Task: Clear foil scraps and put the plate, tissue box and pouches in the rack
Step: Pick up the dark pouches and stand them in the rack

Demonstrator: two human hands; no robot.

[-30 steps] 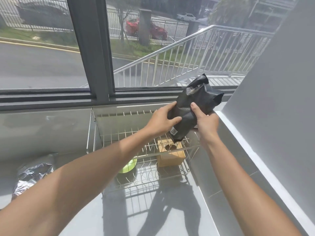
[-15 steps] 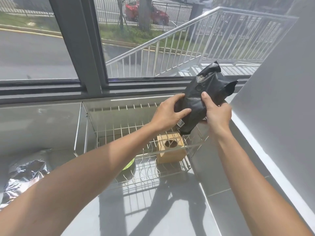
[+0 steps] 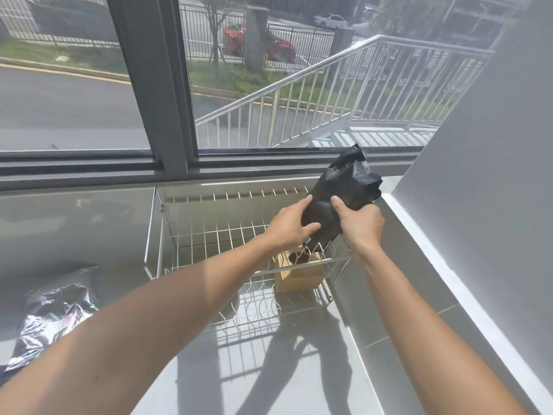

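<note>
Judging from how things lie, the work is partly done: the tissue box [image 3: 299, 272] already sits in the wire rack [image 3: 239, 235] at its right end, while a silvery pouch [image 3: 54, 316] lies on the tabletop [image 3: 269, 369] at far left, well apart from the rack. The plate cannot be made out (an arm crosses the rack's lower tier). Both hands are clamped on a black pouch [image 3: 341, 199], the left hand [image 3: 288, 227] on its left side, the right hand [image 3: 360, 224] on its right, holding it tilted just above the tissue box.
</note>
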